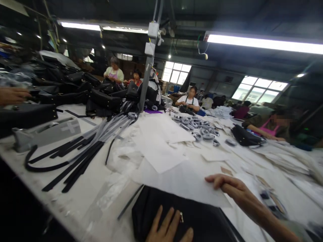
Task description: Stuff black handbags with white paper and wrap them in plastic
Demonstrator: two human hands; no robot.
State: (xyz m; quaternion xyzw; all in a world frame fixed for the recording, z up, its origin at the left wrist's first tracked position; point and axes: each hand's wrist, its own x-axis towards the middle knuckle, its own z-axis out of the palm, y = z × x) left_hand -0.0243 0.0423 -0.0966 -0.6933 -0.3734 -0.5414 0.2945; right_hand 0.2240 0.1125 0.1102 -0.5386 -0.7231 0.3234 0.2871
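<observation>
A black bag [204, 216] lies flat on the table in front of me, with a small gold-coloured metal fitting on its face. My left hand [166, 227] rests on it, fingers spread beside the fitting. Just beyond the bag, a thin white paper sheet [181, 183] meets its far edge. My right hand [229, 186] pinches this sheet near its right side, fingers bent together. The left wrist and the near part of the bag fall outside the view.
Black and grey straps [83, 154] spread across the left of the table [75, 205]. Rolled grey straps [199, 126] lie farther back. Black bags [101, 97] are piled beside a metal post [145, 84]. Another person's hand [15, 95] reaches in at left; several people work beyond.
</observation>
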